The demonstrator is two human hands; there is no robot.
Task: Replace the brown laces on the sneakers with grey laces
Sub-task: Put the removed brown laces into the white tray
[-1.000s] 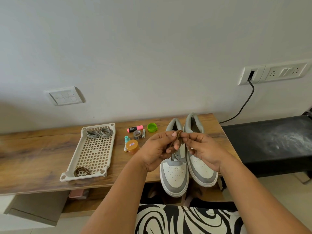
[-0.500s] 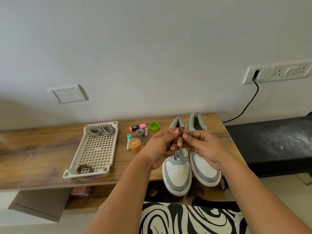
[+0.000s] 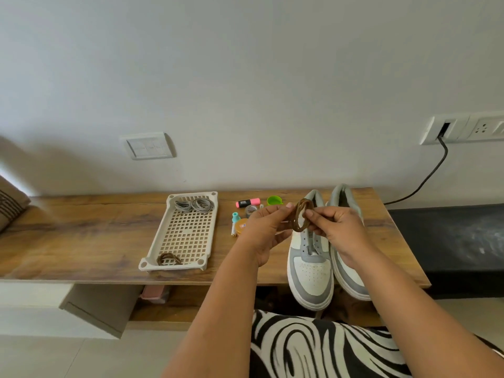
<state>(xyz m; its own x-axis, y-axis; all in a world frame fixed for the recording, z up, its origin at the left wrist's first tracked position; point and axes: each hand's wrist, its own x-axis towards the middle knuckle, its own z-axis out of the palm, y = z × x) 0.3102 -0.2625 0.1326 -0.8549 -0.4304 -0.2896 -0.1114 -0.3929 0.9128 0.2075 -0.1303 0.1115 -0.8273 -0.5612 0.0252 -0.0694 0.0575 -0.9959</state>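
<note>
Left hand (image 3: 266,230): centre of the frame, raised above the sneakers, fingers curled, pinching the left side of the brown lace coil.
Right hand (image 3: 336,230): just right of centre, fingers curled, pinching the right side of the same coil.
Brown lace coil (image 3: 301,218): wound into a small loop, held upright between both hands, above the left sneaker's tongue.
Left sneaker (image 3: 311,271): white and grey, lower centre-right, toe towards the viewer and overhanging the front edge of the bench; eyelets bare.
Right sneaker (image 3: 351,279): touching the first on its right side, partly hidden behind the right hand, toe also past the edge.
Tray (image 3: 161,249): cream, perforated, left of centre on the wooden bench (image 3: 81,241).
Grey laces (image 3: 195,204): two coils side by side at the tray's far end.
Second brown lace (image 3: 167,259): coiled at the tray's near end.
Small items: between tray and sneakers, pink highlighter (image 3: 246,203), green cap (image 3: 274,200), teal-topped bottle (image 3: 236,217), orange round tin (image 3: 241,227), partly behind the left hand.
Wall: switch plate (image 3: 147,145) at middle left; socket strip (image 3: 463,128) at right edge with a black cable (image 3: 425,178) trailing down.
Lower frame: black-and-white patterned cloth (image 3: 313,347) between the forearms.
</note>
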